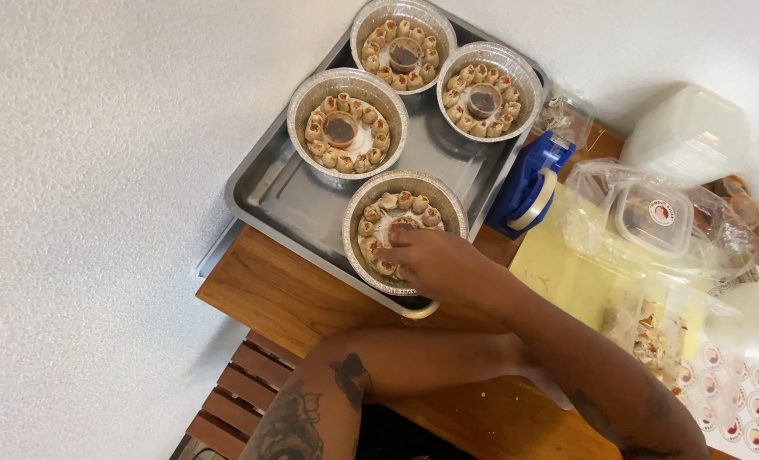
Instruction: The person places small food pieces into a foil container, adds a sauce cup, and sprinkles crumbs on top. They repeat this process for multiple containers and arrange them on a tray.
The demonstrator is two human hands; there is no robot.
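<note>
The right hand (435,264) reaches into the near foil dish (355,247), fingers curled narrow over the small dumplings (405,203) and the middle of the dish; whether it grips one or only touches cannot be told. The left hand is not seen, only a tattooed forearm (396,366) lying across the wooden table (260,290). The dish sits at the near edge of a metal tray (286,192) with three others farther back, each with a ring of dumplings round a small sauce cup (340,129). To do this placing well, pieces should probably be set lightly, touching their neighbours, without denting the thin foil wall. The foil is crinkled and shiny, the tray smooth and dull, the dumplings pale and pleated. To the right lie a blue tape dispenser (528,183) and clear plastic lids (652,217).
</note>
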